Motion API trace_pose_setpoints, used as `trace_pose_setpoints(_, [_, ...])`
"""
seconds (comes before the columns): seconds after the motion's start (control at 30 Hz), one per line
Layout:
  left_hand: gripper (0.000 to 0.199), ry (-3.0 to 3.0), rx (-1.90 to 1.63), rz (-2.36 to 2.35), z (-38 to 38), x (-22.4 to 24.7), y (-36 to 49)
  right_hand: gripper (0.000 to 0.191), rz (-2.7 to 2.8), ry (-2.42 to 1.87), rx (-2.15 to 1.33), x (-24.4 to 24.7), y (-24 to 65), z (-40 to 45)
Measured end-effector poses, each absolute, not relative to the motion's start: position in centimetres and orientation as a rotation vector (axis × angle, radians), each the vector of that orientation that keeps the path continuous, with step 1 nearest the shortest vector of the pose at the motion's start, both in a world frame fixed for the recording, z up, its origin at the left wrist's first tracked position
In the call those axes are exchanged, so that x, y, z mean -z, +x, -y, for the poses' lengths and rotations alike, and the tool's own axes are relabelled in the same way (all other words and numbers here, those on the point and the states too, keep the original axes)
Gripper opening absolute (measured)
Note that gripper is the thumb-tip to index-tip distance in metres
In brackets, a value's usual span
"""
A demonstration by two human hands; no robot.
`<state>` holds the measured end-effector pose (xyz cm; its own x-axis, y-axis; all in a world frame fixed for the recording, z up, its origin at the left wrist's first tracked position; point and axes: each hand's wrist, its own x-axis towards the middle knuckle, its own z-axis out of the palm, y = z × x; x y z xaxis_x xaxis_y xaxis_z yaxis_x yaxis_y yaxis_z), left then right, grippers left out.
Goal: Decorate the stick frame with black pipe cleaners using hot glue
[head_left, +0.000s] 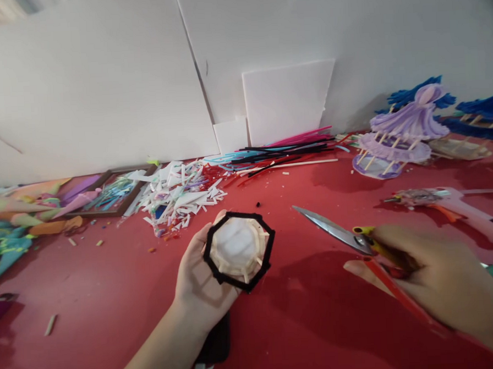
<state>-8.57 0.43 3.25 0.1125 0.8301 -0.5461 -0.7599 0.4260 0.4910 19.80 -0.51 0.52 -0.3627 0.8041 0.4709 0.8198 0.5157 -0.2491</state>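
My left hand (200, 289), palm up, holds an octagonal craft piece (235, 245) near the middle of the view. Its outer rim is black and fuzzy, with short pale sticks and a whitish round base inside. At the right, my right hand (433, 285) grips scissors (335, 229) with red and yellow handles. Their blades look closed and point left toward the craft piece, without touching it. Motion blurs part of the right hand.
Behind lie white foam scraps (181, 193) and pipe cleaners (286, 149). A lilac pavilion-like model (409, 132) stands at back right, above a glue gun (458, 203). A brown frame (118, 191) and felt pieces (10, 246) lie left. A dark object (215, 340) sits below my left hand.
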Motion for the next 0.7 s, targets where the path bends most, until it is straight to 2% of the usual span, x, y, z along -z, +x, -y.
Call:
trace_pose_setpoints(0.27, [0.043,0.103,-1.248,-0.823,-0.1,-3.5,-8.2,0.037,2.26,-1.331,-0.087,-0.1,19.3,0.6])
trace_pose_setpoints(0.37, [0.039,0.116,-1.304,-0.862,0.0,-3.6,-8.2,0.032,2.283,-1.334,-0.072,0.0,19.4,0.5])
trace_pose_setpoints(0.47, [0.036,0.145,-1.351,-0.863,0.0,-3.4,-8.3,0.036,2.266,-1.327,-0.015,0.3,19.4,0.5])
trace_pose_setpoints(0.7, [0.039,0.151,-1.328,-0.872,0.0,-4.0,-7.7,0.048,2.126,-1.736,-0.041,0.9,20.2,-0.6])
